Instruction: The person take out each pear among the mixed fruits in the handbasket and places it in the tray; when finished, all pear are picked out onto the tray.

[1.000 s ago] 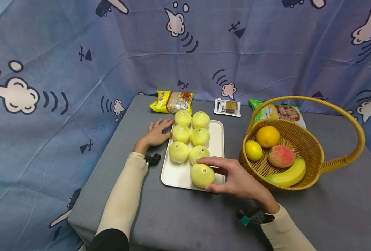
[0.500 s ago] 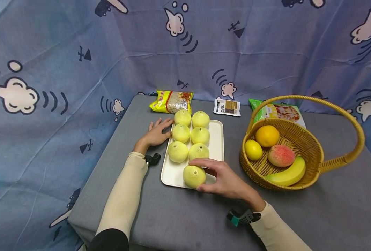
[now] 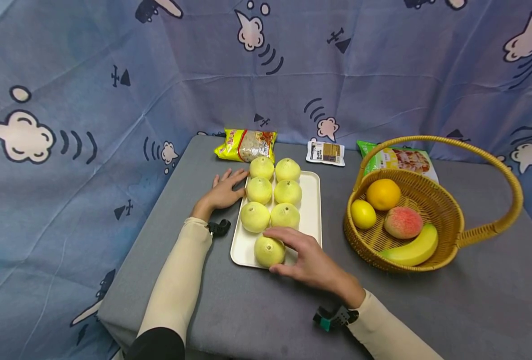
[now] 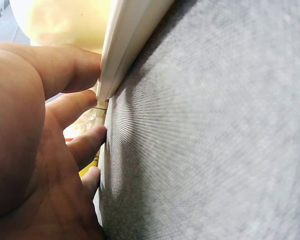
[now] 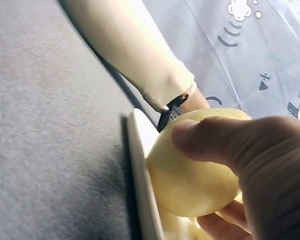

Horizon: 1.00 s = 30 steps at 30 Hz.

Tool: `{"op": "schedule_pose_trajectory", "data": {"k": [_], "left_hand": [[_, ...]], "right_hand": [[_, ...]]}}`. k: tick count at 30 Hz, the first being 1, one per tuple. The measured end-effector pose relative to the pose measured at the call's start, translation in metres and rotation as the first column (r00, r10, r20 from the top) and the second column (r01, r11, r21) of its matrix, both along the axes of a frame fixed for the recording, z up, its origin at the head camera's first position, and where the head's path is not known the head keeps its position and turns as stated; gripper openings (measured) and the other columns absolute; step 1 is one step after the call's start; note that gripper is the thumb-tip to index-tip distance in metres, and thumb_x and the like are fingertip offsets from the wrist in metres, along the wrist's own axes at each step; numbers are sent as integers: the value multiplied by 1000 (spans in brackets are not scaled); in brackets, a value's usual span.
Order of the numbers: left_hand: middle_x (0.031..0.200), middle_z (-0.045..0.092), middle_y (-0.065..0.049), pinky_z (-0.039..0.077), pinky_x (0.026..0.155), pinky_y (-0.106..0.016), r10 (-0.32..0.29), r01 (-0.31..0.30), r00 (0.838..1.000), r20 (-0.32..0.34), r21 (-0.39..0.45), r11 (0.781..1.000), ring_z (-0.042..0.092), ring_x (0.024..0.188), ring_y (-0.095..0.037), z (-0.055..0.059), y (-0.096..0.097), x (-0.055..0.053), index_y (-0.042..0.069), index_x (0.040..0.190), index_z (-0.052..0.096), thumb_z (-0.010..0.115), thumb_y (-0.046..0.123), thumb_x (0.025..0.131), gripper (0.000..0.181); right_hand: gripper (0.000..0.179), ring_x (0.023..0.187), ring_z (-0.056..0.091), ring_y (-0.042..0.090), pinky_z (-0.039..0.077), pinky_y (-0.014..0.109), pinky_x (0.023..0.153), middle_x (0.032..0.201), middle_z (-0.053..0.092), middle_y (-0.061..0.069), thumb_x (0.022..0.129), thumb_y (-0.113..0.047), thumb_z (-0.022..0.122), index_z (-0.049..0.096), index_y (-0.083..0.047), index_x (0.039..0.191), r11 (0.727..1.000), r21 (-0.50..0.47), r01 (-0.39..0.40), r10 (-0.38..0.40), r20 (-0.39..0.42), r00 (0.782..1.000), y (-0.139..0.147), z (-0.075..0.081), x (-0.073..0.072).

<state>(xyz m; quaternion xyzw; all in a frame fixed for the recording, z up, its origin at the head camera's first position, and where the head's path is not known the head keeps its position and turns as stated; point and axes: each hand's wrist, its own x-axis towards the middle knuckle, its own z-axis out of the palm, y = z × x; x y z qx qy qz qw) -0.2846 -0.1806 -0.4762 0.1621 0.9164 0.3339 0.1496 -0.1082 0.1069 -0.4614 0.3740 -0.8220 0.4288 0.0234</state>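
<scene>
A cream rectangular tray (image 3: 311, 200) holds several round yellow-green fruits (image 3: 255, 217) in two columns. At its near end my right hand (image 3: 313, 262) grips another round yellow-green fruit (image 3: 269, 251) between thumb and fingers. The right wrist view shows that fruit (image 5: 190, 175) low at the tray's rim (image 5: 139, 165), with the thumb across its side. My left hand (image 3: 222, 192) rests on the table with fingers spread, beside the tray's left edge. In the left wrist view, fingertips (image 4: 92, 67) touch the tray's side (image 4: 125, 45).
A wicker basket (image 3: 450, 220) with a tall handle stands right of the tray. It holds an orange (image 3: 383, 194), a lemon (image 3: 363, 214), a peach (image 3: 403, 223) and a banana (image 3: 412, 248). Behind lie a yellow packet (image 3: 246, 145), a white pouch (image 3: 325, 153) and a green packet (image 3: 401, 160).
My right hand has moved left and slightly down with the fruit, from the tray's near right part toward its near left part. The left hand stays in place.
</scene>
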Motion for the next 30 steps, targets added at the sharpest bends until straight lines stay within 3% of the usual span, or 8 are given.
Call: {"op": "schedule_pose_trajectory", "data": {"k": [11,20,26,30], "left_hand": [[185,20,-8,-17,136,-59,2,-2,1000,3,-6,1000,-4,173,-35,-1,0,-2,19,175,31,53,31,111,69],[184,20,-9,-16,136,-60,9,-9,1000,-6,-11,1000,-3,173,-36,0,0,-1,18,175,32,54,32,112,68],[185,19,-9,-18,136,-58,9,-9,1000,1,-4,1000,-5,173,-36,0,1,-2,19,175,30,53,32,111,69],[185,19,-9,-17,136,-59,1,-1,1000,-1,4,1000,-4,173,-36,1,1,0,19,175,30,54,31,112,69]], "right_hand": [[77,136,67,26,57,49,115,148,67,7,84,-27,99,65,-10,151,992,93,81,-69,-133,989,-6,4,7],[82,125,68,25,62,47,103,139,69,8,83,-39,99,65,-13,152,954,196,228,-173,-260,950,-7,7,13],[84,123,68,25,63,47,102,139,69,8,82,-40,100,65,-13,153,946,204,253,-193,-273,942,-6,6,12],[80,124,68,25,62,47,103,138,69,8,81,-37,100,67,-10,149,958,161,239,-194,-254,948,-1,9,11]]}}
